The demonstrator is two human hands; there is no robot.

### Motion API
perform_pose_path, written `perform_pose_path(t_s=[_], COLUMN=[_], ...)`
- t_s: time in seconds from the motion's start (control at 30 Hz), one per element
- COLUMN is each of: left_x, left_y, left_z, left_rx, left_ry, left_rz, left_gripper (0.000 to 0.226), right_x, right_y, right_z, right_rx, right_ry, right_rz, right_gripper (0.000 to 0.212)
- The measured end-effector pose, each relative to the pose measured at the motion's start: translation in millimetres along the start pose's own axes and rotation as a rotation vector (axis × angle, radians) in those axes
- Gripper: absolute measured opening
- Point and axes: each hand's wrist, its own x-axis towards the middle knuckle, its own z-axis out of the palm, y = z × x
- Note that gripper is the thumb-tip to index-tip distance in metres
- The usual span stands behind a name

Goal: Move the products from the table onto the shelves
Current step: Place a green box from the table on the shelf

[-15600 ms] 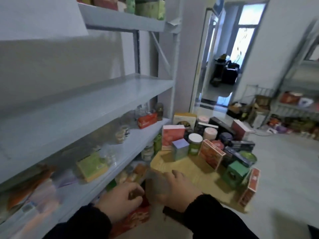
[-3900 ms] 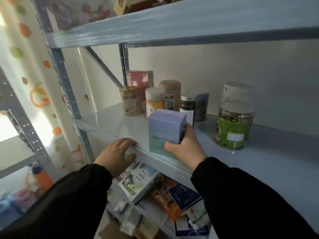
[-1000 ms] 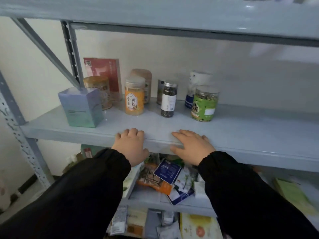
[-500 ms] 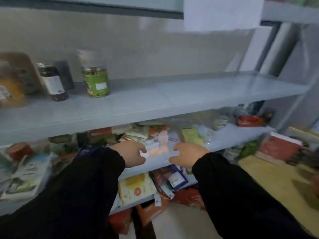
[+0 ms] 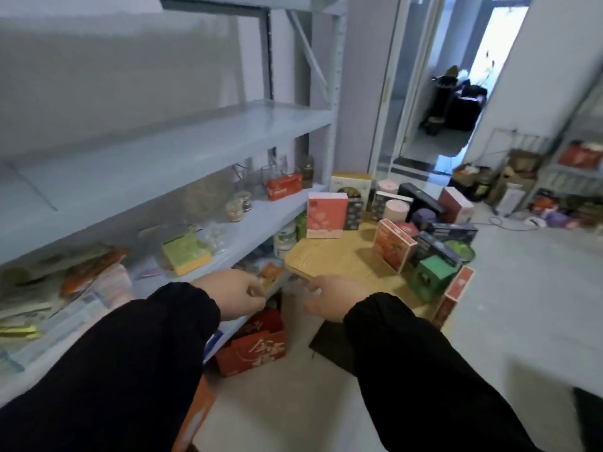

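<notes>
The left hand and right hand hang loosely curled, holding nothing. Products crowd the table at one o'clock. Taking the near pink box first, gripped by its sides, should avoid toppling its neighbours.

No print reads clearly (gold script on the red box blurs).

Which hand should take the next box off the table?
Right, probably. The right hand hangs at the near edge of the table, nearer the red box and green box; the left hand is over by the shelf. Both look empty.
</notes>
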Motion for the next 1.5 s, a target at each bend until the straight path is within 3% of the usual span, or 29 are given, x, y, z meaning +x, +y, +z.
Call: perform_pose_path(t_s=[0.07,0.17,0.27,0.4,0.8,1.07,1.3,1.5], left_x=[17,47,86,137,257,307,357,406], left_y=[23,49,70,95,148,210,269,325], left_z=[-3,1,11,8,-55,-38,-5,33], left_rx=[0.074,0.153,0.178,0.22,0.22,0.169,0.15,0.098], left_ry=[-0.093,-0.212,-0.232,-0.289,-0.247,-0.207,-0.186,-0.167], left_rz=[0.062,0.128,0.203,0.315,0.582,0.752,0.73,0.621], left_gripper=[0.038,0.045,0.048,0.051,0.048,0.047,0.045,0.051], right_x=[2,2,6,20,75,77,99,112], right_y=[24,52,78,103,151,204,280,356], right_z=[4,12,13,-7,-69,-65,-67,-88], right_rx=[0.033,0.066,0.077,0.078,0.16,0.241,0.248,0.232], right_ry=[-0.045,-0.057,-0.079,-0.088,0.117,0.16,0.127,0.096], right_rz=[0.058,0.126,0.219,0.337,0.59,0.655,0.663,0.585], right_gripper=[0.049,0.029,0.046,0.052,0.059,0.05,0.042,0.051])
